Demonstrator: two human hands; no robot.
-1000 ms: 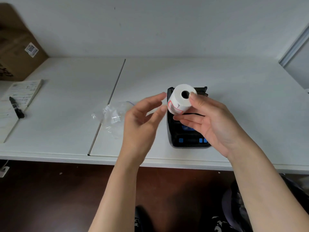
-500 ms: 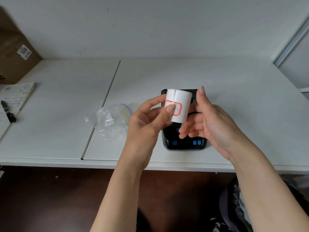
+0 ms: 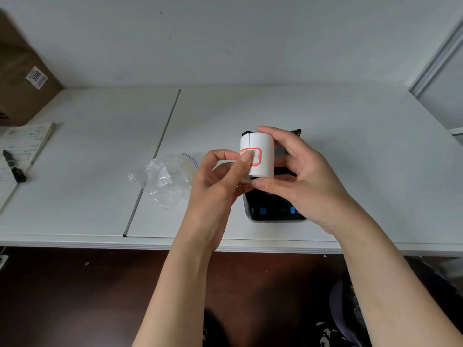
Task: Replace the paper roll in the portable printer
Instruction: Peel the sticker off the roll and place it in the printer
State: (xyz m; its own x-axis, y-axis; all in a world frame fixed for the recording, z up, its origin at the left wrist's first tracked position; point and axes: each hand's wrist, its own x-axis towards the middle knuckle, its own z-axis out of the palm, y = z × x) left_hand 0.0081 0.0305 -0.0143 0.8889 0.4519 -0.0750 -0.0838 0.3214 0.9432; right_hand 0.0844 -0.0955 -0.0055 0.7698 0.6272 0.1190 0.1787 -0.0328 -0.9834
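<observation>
I note the right hand (image 3: 304, 179) pinching the paper roll (image 3: 260, 156) end to end, axis upright, above the printer (image 3: 273, 211); left hand (image 3: 220, 179) thumb presses, apparently, its red-edged seal sticker (image 3: 254, 156)

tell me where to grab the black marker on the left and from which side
Pinch the black marker across the middle of its barrel, coming straight down from above. It lies flat on the notepad, long and thin, both sides open; an end grip would likely let it pivot.
</observation>
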